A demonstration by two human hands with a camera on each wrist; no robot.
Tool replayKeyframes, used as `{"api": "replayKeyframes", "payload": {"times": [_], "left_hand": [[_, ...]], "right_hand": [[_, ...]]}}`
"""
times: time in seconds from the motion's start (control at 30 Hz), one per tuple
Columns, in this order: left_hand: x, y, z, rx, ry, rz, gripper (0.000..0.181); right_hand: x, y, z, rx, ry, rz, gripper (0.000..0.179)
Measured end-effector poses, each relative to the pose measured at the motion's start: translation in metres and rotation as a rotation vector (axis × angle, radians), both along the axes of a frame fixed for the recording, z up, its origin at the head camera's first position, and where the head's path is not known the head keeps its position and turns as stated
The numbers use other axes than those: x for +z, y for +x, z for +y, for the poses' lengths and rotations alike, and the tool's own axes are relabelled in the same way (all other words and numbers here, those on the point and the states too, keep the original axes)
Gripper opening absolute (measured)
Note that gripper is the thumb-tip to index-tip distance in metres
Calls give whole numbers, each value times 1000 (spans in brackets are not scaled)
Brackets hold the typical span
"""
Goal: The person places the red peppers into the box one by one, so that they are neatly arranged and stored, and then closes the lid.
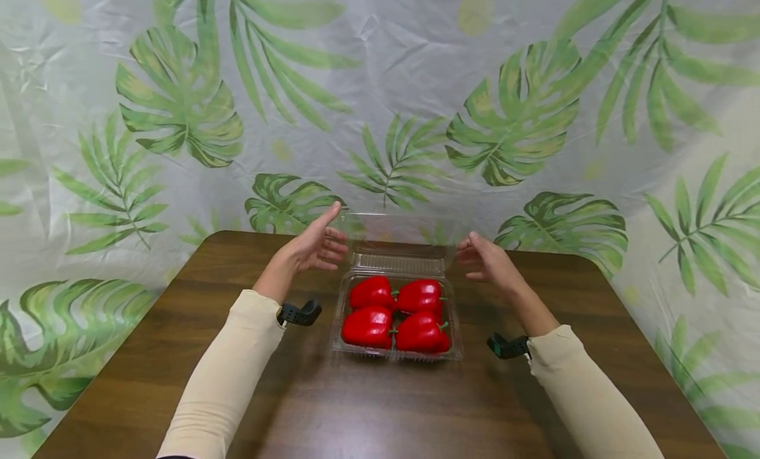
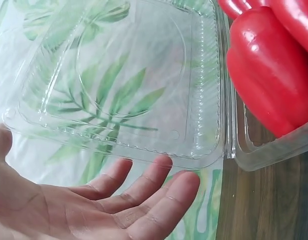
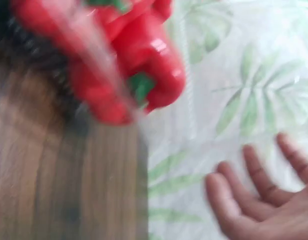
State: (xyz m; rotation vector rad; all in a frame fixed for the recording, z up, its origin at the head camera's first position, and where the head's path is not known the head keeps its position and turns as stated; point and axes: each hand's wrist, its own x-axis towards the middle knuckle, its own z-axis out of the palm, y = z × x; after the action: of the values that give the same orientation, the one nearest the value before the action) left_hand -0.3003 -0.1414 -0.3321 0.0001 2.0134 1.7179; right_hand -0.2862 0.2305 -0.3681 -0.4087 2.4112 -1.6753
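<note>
A clear plastic clamshell container [image 1: 456, 353] stands on the table with several glossy red bell peppers [image 1: 367, 327] in its base. Its see-through lid [image 1: 404, 231] is raised at the far side. My left hand [image 1: 315, 248] is at the lid's left edge, fingers loosely bent. In the left wrist view the fingertips [image 2: 163, 162] lie along the lid's rim; whether they touch it I cannot tell. On the other side, my right hand [image 1: 487, 258] is by the lid's right edge with fingers extended. The right wrist view is blurred, showing that hand [image 3: 268, 205] holding nothing.
The dark wooden table [image 1: 380, 413] extends around the container. Behind it hangs a pale cloth [image 1: 404, 63] printed with green leaves, close to the table's far edge. Black wrist straps [image 1: 299, 312] stick out from the beige sleeves.
</note>
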Motion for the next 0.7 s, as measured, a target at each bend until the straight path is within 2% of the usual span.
{"api": "replayKeyframes", "payload": {"times": [0.13, 0.23, 0.33, 0.5, 0.7], "left_hand": [[-3, 4, 2, -8, 26, 24, 97], [-6, 8, 3, -13, 35, 47, 96], [-9, 11, 3, -16, 25, 70, 95], [-10, 19, 3, -8, -48, 95, 97], [-7, 28, 5, 40, -94, 111, 98]], "right_hand": [[14, 1, 1, 63, -32, -186, 92], [21, 1, 3, 101, -25, -268, 100], [26, 0, 5, 105, 3, -332, 104], [29, 3, 5, 101, 45, -371, 108], [31, 7, 2, 108, 47, -374, 110]]}}
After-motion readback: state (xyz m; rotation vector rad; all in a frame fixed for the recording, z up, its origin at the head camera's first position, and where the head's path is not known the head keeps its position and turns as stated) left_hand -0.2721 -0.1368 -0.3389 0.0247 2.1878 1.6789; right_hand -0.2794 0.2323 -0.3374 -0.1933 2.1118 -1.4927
